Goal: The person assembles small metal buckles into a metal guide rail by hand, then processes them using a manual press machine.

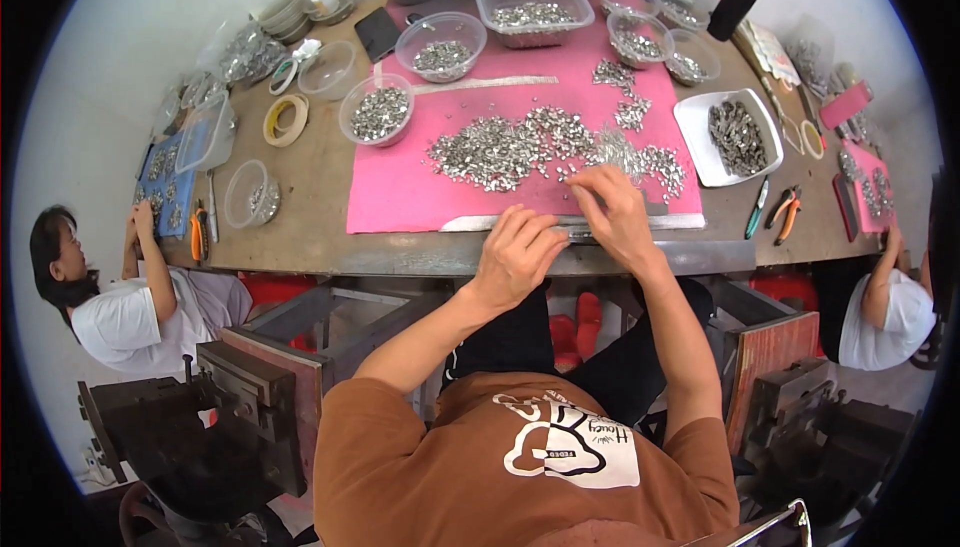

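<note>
At the table's front edge, my left hand (517,255) is closed, its fingertips pressed together. What they hold, if anything, is too small to see. Just right of it, my right hand (617,219) has thumb and forefinger drawn together in a pinch over the near side of the pile; anything between them cannot be made out. A dark, shiny metal strip (581,233) lies between the two hands. Beyond them, a heap of small silvery metal pieces (487,154) spreads over a pink mat (385,194). Thin, pin-like silvery pieces (618,152) lie by my right fingertips.
Clear tubs of metal pieces (381,141) line the mat's far side. Right of it are a white tray (698,142), a green-handled tool (757,209) and orange-handled pliers (789,215). Tape rolls (271,127) lie left. A person (120,287) works at the left, another (880,312) at the right.
</note>
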Available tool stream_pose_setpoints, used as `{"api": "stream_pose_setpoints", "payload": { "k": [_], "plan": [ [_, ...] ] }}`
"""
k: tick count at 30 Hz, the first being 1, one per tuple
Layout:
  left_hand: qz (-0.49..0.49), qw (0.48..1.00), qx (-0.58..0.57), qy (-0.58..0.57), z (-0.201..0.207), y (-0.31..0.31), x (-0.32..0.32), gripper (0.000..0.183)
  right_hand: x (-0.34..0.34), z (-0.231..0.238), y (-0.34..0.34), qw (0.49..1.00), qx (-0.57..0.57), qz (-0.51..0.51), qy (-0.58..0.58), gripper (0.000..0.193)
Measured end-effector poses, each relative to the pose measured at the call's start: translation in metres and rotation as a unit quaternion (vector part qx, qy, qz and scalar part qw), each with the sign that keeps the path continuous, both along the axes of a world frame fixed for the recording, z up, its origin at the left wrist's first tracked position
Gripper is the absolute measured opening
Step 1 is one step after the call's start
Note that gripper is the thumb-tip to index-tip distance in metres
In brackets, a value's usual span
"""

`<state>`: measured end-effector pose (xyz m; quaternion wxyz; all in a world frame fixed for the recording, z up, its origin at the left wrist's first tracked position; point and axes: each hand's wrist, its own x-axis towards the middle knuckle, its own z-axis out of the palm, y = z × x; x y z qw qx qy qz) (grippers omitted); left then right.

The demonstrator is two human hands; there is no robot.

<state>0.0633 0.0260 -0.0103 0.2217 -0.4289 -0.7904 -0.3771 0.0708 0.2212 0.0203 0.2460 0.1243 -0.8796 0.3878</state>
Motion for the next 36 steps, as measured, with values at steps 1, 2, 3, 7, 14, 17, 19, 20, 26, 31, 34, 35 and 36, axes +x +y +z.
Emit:
{"api": "stream_pose_setpoints", "payload": {
  "k": [1,2,3,7,14,17,19,20,26,31,34,35,36],
  "plan": [
    [0.001,1.000,0.000,0.001,0.001,-0.002,0.000,0.017,-0.015,0.001,-0.002,1.000,0.000,0.001,0.001,0.011],
    [-0.009,1.000,-0.001,0.000,0.002,-0.004,-0.001,0.018,-0.032,-0.002,-0.005,0.999,0.029,0.017,0.015,0.011],
    [-0.019,1.000,-0.003,-0.002,0.003,-0.006,-0.002,0.019,-0.048,-0.005,-0.009,0.997,0.058,0.032,0.028,0.011],
    [0.045,0.998,0.001,-0.050,0.012,-0.020,-0.047,0.025,-0.086,-0.018,-0.027,0.993,0.117,0.000,0.023,0.012],
    [0.107,0.992,-0.061,-0.007,0.001,-0.036,-0.148,0.034,-0.098,-0.026,-0.042,0.971,0.237,-0.031,0.023,0.008],
    [0.086,0.993,-0.076,-0.026,-0.003,-0.034,-0.154,0.028,-0.099,-0.026,-0.041,0.975,0.215,-0.042,0.031,0.009],
    [0.083,0.992,-0.082,-0.056,-0.003,-0.033,-0.154,0.024,-0.095,-0.023,-0.036,0.990,0.135,-0.023,0.016,0.008],
    [0.081,0.989,-0.089,-0.086,-0.003,-0.032,-0.153,0.020,-0.092,-0.021,-0.033,0.990,0.136,-0.027,0.010,0.008],
    [0.086,0.992,-0.026,-0.094,0.001,-0.040,-0.157,0.008,-0.043,0.016,-0.009,0.995,0.015,0.037,-0.092,0.006],
    [0.056,0.992,0.032,-0.112,0.020,-0.031,-0.135,0.006,-0.008,0.000,0.020,0.994,0.040,0.016,-0.101,0.010],
    [-0.021,0.995,0.008,-0.098,0.010,-0.011,-0.107,0.008,-0.001,-0.006,0.024,0.990,0.117,0.001,-0.080,0.010],
    [-0.073,0.993,-0.014,-0.087,0.006,-0.006,-0.099,0.009,-0.001,-0.008,0.025,0.990,0.120,0.011,-0.070,0.010],
    [-0.073,0.993,-0.015,-0.087,0.004,-0.003,-0.092,0.009,0.000,-0.009,0.025,0.990,0.123,0.021,-0.060,0.010]
  ]
}}
